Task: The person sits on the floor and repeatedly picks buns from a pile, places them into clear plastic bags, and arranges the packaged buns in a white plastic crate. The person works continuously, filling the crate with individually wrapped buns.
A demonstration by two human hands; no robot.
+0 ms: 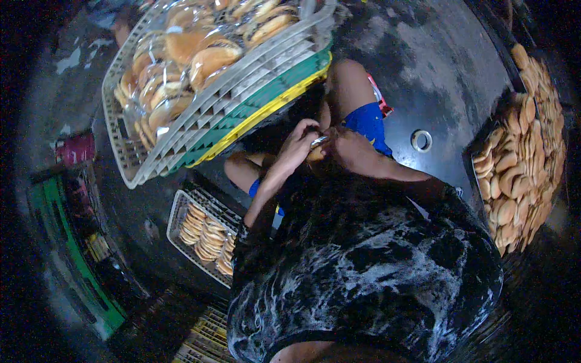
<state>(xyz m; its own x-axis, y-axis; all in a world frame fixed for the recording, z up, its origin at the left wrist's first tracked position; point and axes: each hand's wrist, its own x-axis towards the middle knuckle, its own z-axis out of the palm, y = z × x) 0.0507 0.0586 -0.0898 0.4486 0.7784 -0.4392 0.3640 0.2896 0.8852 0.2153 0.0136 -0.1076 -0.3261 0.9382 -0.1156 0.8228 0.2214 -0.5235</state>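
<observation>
My left hand [296, 145] and my right hand [334, 145] meet in front of my body, between my bent knees. The left fingers are curled closed around a small thing with a bright, shiny glint and a tan part under it; its kind is too small to tell. Close against it, my right hand also seems closed on it, with most of its fingers hidden. Beyond the left hand, a stack of plastic crates [242, 100] rises. Its top grey crate is full of tan buns [215, 59] in clear plastic wrapping.
A heap of unwrapped buns [521, 163] fills a tray at the right. On the dark surface before it lies a roll of tape [421, 141]. Lower left stands a small pale crate [177, 212] with rows of buns. A long green object [75, 254] lies further left.
</observation>
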